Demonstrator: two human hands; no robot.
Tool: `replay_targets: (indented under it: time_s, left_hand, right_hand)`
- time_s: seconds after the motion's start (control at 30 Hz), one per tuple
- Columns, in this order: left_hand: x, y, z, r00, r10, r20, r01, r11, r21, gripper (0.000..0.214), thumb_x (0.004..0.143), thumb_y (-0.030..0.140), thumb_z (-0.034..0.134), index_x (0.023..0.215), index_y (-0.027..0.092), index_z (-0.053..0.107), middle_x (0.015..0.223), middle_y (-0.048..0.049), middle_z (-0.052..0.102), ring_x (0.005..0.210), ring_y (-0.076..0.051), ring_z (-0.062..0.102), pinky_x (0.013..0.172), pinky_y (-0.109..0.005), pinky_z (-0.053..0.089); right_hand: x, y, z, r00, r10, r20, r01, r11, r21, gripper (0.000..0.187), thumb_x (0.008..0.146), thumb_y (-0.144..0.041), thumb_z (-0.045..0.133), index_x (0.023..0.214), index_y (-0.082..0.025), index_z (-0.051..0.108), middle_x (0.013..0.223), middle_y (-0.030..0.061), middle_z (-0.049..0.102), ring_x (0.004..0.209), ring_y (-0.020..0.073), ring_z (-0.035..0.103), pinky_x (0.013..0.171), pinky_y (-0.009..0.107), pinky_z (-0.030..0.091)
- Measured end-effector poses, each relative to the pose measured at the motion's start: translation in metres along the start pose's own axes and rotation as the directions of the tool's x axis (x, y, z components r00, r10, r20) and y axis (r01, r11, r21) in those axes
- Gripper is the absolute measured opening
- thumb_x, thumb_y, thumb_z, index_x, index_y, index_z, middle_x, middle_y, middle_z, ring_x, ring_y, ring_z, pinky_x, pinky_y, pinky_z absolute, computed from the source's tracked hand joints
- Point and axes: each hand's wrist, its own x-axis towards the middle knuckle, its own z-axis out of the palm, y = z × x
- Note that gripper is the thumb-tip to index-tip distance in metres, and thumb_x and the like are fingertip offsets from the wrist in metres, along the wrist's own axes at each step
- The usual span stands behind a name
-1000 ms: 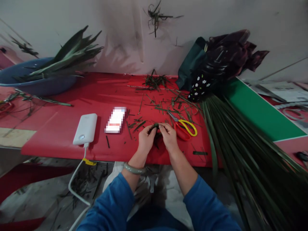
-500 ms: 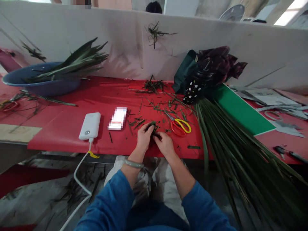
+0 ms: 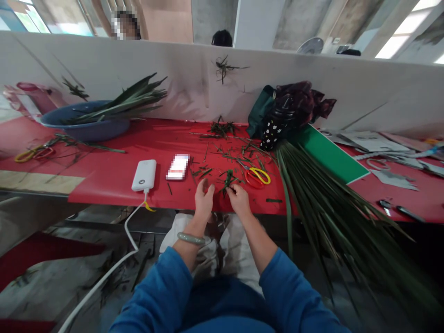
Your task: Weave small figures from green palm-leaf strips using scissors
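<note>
Between the fingers of my right hand (image 3: 239, 199) is a small woven piece of green leaf (image 3: 228, 177), with loose ends sticking out. My left hand (image 3: 204, 200) is apart from it, a little to the left, thumb and fingers spread with nothing in them. Just right of the piece lie scissors (image 3: 258, 175) with one yellow and one red handle loop. Cut leaf scraps (image 3: 222, 127) are scattered over the red tabletop (image 3: 156, 138) beyond my hands. A bundle of long green leaves (image 3: 312, 194) hangs over the table edge to the right.
On the left stand a white power bank (image 3: 144, 175) with a cable, a phone (image 3: 178, 167) and a blue basin (image 3: 86, 120) of leaves. Dark plastic bags (image 3: 294, 104) and a green board (image 3: 333, 155) are at the right. A white partition (image 3: 173, 69) closes the back; a person sits beyond.
My left hand has let go of the leaf piece and opened, moving left. My right hand still holds it, now in fuller view. The camera has tilted up slightly.
</note>
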Motion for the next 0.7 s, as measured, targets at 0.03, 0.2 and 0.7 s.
replay_targets:
  time_s: [0.03, 0.2, 0.7]
  left_hand:
    - [-0.005, -0.001, -0.002, 0.999, -0.013, 0.053, 0.011, 1.000, 0.026, 0.035, 0.072, 0.032, 0.054, 0.103, 0.015, 0.054, 0.106, -0.0099, 0.058, 0.099, -0.017, 0.054, 0.088, -0.031, 0.040]
    - [-0.022, -0.001, -0.005, 0.986, -0.026, 0.167, 0.013, 0.997, 0.079, 0.044, 0.070, 0.032, 0.056, 0.110, 0.015, 0.049, 0.089, -0.0072, 0.063, 0.079, -0.015, 0.059, 0.076, -0.030, 0.046]
    - [-0.025, -0.007, -0.005, 0.970, -0.106, 0.220, 0.069, 0.983, 0.168, 0.052, 0.068, 0.023, 0.055, 0.118, 0.016, 0.044, 0.067, -0.0009, 0.063, 0.057, -0.012, 0.057, 0.056, -0.024, 0.045]
  right_hand:
    - [-0.002, -0.001, -0.001, 1.000, -0.013, 0.008, 0.013, 1.000, -0.001, 0.021, 0.077, -0.032, 0.044, 0.076, -0.019, 0.060, 0.071, 0.0043, 0.061, 0.066, 0.0169, 0.054, 0.060, 0.026, 0.038]
    - [-0.015, -0.008, -0.006, 0.998, -0.040, 0.053, 0.043, 0.998, -0.048, 0.020, 0.078, -0.028, 0.042, 0.076, -0.019, 0.060, 0.073, 0.0045, 0.061, 0.069, 0.0166, 0.054, 0.061, 0.025, 0.037]
    - [-0.008, 0.009, -0.006, 0.999, 0.019, 0.033, -0.024, 0.988, 0.150, 0.020, 0.074, -0.031, 0.045, 0.076, -0.018, 0.060, 0.071, 0.0025, 0.062, 0.067, 0.0152, 0.054, 0.063, 0.025, 0.039]
